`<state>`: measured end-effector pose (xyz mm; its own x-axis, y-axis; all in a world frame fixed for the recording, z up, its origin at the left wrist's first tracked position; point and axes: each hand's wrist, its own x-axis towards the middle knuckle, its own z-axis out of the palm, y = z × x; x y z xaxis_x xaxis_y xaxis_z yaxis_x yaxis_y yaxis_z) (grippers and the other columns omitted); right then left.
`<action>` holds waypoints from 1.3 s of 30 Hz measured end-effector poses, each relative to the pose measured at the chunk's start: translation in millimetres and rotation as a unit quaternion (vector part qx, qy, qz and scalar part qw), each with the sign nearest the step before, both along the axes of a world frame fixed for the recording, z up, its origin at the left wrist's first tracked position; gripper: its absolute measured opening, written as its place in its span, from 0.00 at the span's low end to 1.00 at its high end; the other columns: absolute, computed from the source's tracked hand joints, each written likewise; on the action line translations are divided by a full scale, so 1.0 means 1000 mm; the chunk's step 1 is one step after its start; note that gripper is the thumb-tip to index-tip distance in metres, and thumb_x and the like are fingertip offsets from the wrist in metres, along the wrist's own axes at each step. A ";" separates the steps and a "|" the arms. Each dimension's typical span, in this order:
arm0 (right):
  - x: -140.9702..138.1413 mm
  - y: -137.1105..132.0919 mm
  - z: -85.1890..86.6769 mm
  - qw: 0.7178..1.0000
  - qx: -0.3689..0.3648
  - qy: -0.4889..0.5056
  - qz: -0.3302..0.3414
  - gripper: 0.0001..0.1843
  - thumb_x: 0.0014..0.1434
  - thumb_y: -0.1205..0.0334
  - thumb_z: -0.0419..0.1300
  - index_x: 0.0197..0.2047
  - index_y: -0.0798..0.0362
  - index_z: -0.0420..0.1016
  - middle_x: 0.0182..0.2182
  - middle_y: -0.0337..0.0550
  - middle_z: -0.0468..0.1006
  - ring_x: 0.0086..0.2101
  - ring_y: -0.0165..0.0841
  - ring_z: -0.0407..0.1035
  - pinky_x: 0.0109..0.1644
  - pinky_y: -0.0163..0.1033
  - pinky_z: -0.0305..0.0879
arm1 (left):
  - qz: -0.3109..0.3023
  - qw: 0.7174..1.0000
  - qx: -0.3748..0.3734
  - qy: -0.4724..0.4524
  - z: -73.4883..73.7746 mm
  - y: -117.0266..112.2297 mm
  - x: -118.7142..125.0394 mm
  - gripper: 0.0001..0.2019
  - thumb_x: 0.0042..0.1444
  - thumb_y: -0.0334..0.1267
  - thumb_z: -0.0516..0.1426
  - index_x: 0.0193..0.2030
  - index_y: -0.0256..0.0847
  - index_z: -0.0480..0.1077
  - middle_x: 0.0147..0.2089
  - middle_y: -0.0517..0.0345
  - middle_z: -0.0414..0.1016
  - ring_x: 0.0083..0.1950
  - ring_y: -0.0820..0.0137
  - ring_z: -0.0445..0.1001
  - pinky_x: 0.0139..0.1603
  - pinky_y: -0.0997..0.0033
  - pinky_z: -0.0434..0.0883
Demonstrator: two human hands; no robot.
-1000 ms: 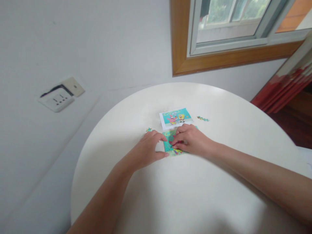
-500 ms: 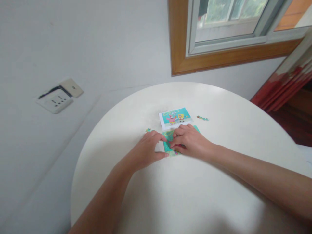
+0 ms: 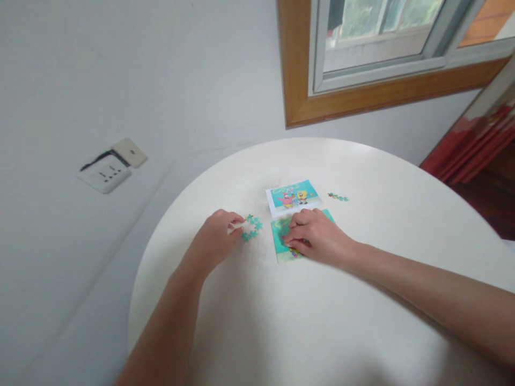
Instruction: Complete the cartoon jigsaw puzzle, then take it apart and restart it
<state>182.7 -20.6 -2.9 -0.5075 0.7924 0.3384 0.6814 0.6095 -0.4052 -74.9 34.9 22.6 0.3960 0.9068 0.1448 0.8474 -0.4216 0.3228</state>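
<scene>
Leftward off the puzzle [image 3: 277, 247] has slid the left hand [image 3: 217, 238]; its grip touches loose teal puzzle pieces [image 3: 251, 227] at its fingertips, clamped or not I cannot tell. Right hand [image 3: 317, 236] presses the puzzle, grip apart, picture card [image 3: 293, 195] just beyond, on the desk [image 3: 322, 321].

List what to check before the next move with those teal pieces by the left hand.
1. Left hand at the teal piece cluster: fingertips meet it; ok.
2. Grip on the cluster: cannot tell whether it is pinched or only touched.
3. Right hand on the puzzle: lies flat on it; ok.
4. Reference picture in view: uncovered, behind the puzzle; ok.
5. Open slot in the puzzle visible: not ok, the right hand covers most of it.
6. Spare pieces on the table: apart, right of the picture; ok.
</scene>
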 end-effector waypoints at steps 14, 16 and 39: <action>0.009 0.009 0.001 0.990 -0.056 0.124 -0.040 0.08 0.58 0.67 0.58 0.32 0.54 0.78 0.28 0.43 0.75 0.34 0.32 0.67 0.41 0.37 0.62 | -0.048 0.996 -0.043 0.055 -0.008 -0.009 0.014 0.09 0.52 0.33 0.55 0.38 0.40 0.73 0.37 0.53 0.71 0.41 0.63 0.72 0.46 0.64 0.68; 0.008 0.009 -0.001 0.991 -0.053 0.114 -0.033 0.08 0.58 0.67 0.58 0.32 0.55 0.79 0.29 0.44 0.76 0.35 0.33 0.68 0.42 0.38 0.62 | -0.059 0.995 -0.052 0.054 -0.008 -0.010 0.018 0.09 0.52 0.33 0.55 0.39 0.40 0.73 0.37 0.53 0.70 0.42 0.63 0.71 0.47 0.64 0.67; -0.061 0.012 0.012 0.988 -0.063 -0.102 -0.096 0.09 0.58 0.62 0.58 0.41 0.49 0.79 0.39 0.48 0.72 0.45 0.41 0.62 0.43 0.43 0.54 | -0.091 0.994 -0.060 0.027 -0.007 -0.015 0.019 0.08 0.51 0.30 0.57 0.39 0.41 0.72 0.39 0.54 0.71 0.42 0.64 0.71 0.45 0.64 0.68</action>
